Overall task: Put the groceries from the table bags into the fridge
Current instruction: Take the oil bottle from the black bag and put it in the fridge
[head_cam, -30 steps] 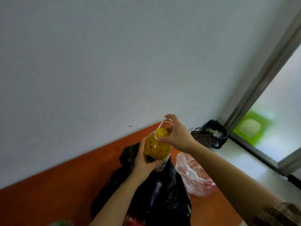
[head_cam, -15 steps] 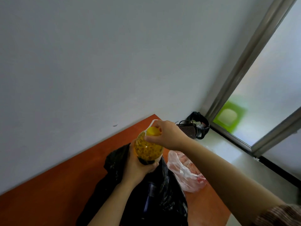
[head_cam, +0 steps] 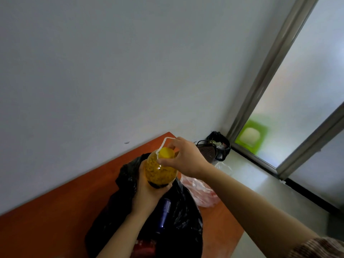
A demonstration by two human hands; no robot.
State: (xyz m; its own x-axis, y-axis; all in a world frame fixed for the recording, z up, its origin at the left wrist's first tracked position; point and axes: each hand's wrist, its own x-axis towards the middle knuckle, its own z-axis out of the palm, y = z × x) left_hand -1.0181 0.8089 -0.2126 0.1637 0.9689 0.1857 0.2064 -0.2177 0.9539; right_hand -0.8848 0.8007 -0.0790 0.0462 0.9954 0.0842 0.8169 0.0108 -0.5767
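My left hand (head_cam: 149, 190) wraps the yellow bottle (head_cam: 160, 170) from below, above the black bag (head_cam: 182, 220); right hand (head_cam: 186, 159) fingers pinch its white handle (head_cam: 162, 146) (thin loop): could slip, bottle dropping back into bag

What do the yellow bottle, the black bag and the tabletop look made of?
The yellow bottle: likely clear plastic, glossy; highlights on its wall, and yellow contents show through. The black bag: thin plastic film, with shiny crinkles. The table: smooth orange-brown surface, probably laminate or painted wood; cannot tell which.
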